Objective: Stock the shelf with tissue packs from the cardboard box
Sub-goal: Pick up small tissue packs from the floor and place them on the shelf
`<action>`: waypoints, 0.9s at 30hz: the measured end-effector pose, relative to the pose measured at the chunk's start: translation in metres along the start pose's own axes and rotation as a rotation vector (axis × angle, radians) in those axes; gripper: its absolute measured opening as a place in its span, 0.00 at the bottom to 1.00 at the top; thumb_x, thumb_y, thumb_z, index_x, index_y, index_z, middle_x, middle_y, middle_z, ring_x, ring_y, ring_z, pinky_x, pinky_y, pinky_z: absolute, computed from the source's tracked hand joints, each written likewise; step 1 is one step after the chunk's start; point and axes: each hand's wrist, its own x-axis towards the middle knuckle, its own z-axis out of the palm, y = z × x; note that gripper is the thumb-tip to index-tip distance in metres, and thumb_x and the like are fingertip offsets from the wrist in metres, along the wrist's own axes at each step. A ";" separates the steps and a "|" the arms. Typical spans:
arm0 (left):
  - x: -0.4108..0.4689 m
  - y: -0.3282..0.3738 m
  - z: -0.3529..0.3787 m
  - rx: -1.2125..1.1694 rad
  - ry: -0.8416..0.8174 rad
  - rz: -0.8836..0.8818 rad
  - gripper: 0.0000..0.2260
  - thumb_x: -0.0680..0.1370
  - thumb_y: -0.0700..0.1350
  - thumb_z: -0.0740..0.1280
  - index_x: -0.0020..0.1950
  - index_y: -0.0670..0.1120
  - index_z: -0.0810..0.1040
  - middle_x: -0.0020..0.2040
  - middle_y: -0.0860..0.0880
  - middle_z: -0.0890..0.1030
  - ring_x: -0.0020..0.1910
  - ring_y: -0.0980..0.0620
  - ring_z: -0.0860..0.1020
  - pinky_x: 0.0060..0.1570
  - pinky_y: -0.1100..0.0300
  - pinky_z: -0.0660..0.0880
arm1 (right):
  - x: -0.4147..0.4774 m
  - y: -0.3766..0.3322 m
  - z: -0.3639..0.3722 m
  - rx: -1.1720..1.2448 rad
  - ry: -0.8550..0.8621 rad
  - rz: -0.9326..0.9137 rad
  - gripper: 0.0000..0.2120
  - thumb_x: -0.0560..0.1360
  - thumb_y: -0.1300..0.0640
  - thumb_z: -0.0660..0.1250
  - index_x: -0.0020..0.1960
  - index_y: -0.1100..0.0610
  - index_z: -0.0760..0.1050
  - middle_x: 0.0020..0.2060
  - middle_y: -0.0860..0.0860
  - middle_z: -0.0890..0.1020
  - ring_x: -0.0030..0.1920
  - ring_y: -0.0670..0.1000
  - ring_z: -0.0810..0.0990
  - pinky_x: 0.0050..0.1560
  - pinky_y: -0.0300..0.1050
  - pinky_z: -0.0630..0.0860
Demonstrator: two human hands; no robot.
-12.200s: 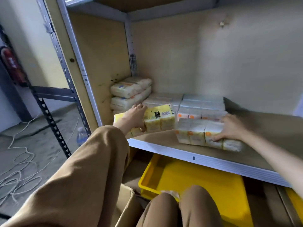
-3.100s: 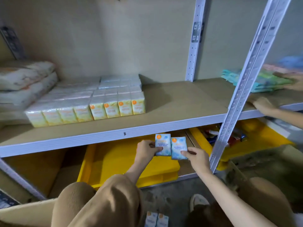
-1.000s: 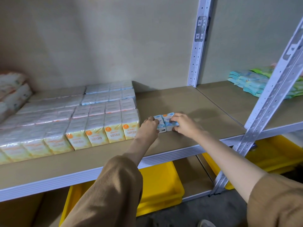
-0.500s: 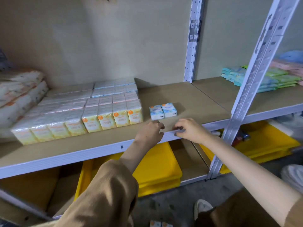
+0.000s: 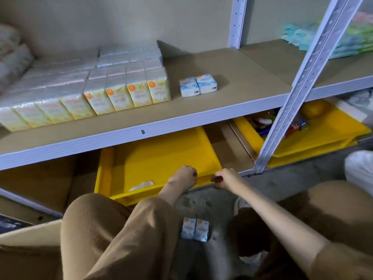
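Both hands had dropped from the shelf lip since half a second earlier: left hand (image 5: 184, 175) and right hand (image 5: 226, 178) hung side by side, not touching, in front of the yellow tray (image 5: 157, 158) on the lower level, fingers loosely curled, nothing in either. Blue tissue pair (image 5: 197, 84) had stayed where set, lying on the shelf (image 5: 181, 120) just right of the yellow-pack block (image 5: 121, 96), with a small gap between. Second blue pair (image 5: 194, 229) stood on the floor (image 5: 262, 182) beneath the forearms; judged the next pick. To do it well: take both packs together, one hand each side, so they stay side by side; lift clear of the front rail; set down against the first pair, faces forward, edges square with the yellow row. Cardboard box (image 5: 26, 249) cut off at lower left, only a flap seen; contents not visible, so remaining stock unknown. Left sleeve (image 5: 121, 229) covered much of the floor. Fingertips turned from camera. Print on packs too small to read. Far-left bundles (image 5: 12, 55) blurred; pastel packs (image 5: 298, 37) in the right bay partly behind the upright (image 5: 302, 77)
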 end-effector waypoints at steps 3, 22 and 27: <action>0.014 -0.021 0.044 -0.103 -0.069 -0.101 0.13 0.78 0.39 0.62 0.61 0.39 0.76 0.63 0.39 0.77 0.63 0.41 0.75 0.59 0.51 0.73 | 0.012 0.025 0.035 0.157 -0.051 0.133 0.08 0.73 0.61 0.69 0.52 0.60 0.81 0.47 0.60 0.84 0.46 0.51 0.79 0.48 0.40 0.72; 0.061 -0.098 0.259 -0.706 -0.100 -0.745 0.15 0.76 0.39 0.66 0.61 0.34 0.76 0.61 0.36 0.79 0.62 0.41 0.76 0.60 0.55 0.71 | 0.071 0.116 0.260 0.740 -0.107 0.820 0.17 0.67 0.69 0.73 0.55 0.72 0.77 0.54 0.65 0.81 0.56 0.61 0.80 0.60 0.55 0.76; 0.064 -0.093 0.275 -0.798 -0.003 -0.833 0.14 0.74 0.40 0.69 0.57 0.34 0.78 0.56 0.36 0.80 0.57 0.40 0.78 0.57 0.53 0.72 | 0.077 0.116 0.277 0.823 -0.047 0.859 0.16 0.70 0.72 0.69 0.57 0.74 0.75 0.57 0.67 0.79 0.60 0.64 0.78 0.62 0.59 0.74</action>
